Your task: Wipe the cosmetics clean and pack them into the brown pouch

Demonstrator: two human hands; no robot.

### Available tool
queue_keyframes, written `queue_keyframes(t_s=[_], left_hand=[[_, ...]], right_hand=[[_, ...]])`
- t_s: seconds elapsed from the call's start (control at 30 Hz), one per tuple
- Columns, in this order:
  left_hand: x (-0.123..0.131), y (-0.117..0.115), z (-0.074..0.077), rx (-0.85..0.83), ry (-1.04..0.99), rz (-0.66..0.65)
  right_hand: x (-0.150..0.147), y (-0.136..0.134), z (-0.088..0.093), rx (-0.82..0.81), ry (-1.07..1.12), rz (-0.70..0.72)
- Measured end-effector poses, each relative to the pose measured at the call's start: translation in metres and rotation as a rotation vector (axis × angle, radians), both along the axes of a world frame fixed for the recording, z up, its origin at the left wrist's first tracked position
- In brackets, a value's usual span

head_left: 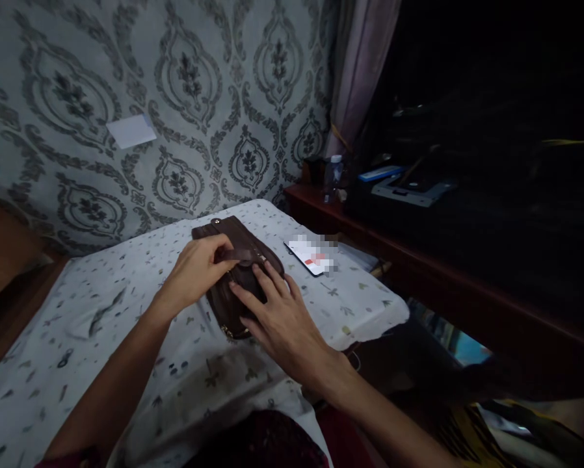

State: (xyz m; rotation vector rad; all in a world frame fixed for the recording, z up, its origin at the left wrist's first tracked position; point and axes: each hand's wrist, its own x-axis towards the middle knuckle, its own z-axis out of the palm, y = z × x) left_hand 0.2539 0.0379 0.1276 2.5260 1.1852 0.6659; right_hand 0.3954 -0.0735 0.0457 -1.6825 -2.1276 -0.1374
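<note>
A dark brown leather-look bag [229,229] lies on the white patterned cloth, with metal fittings along its edges. Between the thumb and fingers of my left hand [201,265] is a brown strap [243,255], pinched above the middle of the bag. My right hand [285,315] rests across the bag's near right side, its fingers spread and touching the surface near the strap. Both hands partly cover the bag. To the right of it lies a phone [311,260] with a lit screen, partly blurred out.
The patterned cloth [140,286] reaches the papered wall [189,78]. Along the right runs a dark wooden ledge [316,211] bearing a plastic bottle [333,175] and a blue box [382,173]. A white card [132,131] is on the wall.
</note>
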Motion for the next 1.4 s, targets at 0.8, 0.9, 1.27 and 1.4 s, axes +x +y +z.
queue_keyframes(t_s=[0.8,0.9,1.27,1.4], left_hand=[[-0.014,0.004,-0.02,-0.273,-0.276,-0.112],[-0.014,0.001,-0.022,-0.275,-0.252,-0.112],[0.023,-0.004,-0.004,0.087,-0.021,-0.09],[0.038,0.004,-0.007,0.066,0.014,-0.11]], right_hand=[[-0.003,0.005,-0.005,-0.001,-0.044,-0.03],[-0.003,0.004,-0.004,-0.002,-0.046,-0.029],[-0.002,-0.004,-0.004,-0.002,-0.023,-0.033],[0.0,-0.008,-0.002,-0.012,-0.028,-0.037]])
